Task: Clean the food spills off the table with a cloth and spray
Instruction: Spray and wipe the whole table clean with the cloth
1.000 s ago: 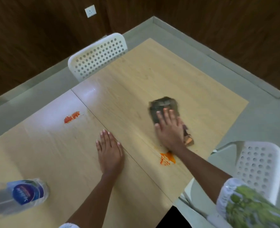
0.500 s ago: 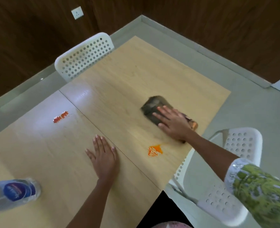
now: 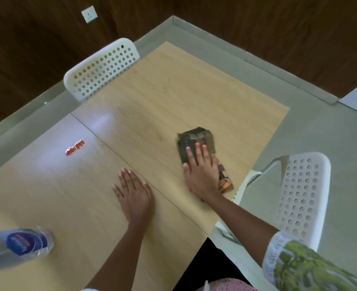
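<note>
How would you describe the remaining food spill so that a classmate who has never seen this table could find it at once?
Start at the wooden table and find the seam between its two tops. On the left top, just left of that seam and beyond the flat left hand, lies the food spill. It is the only orange-red patch showing on the pale wood, far from the cloth.

Looks like a plain meeting or canteen room: dark wood-panelled walls (image 3: 257,28), a grey floor (image 3: 312,131), two pale wooden tables (image 3: 173,85) pushed together, and white perforated plastic chairs (image 3: 102,68).
</note>
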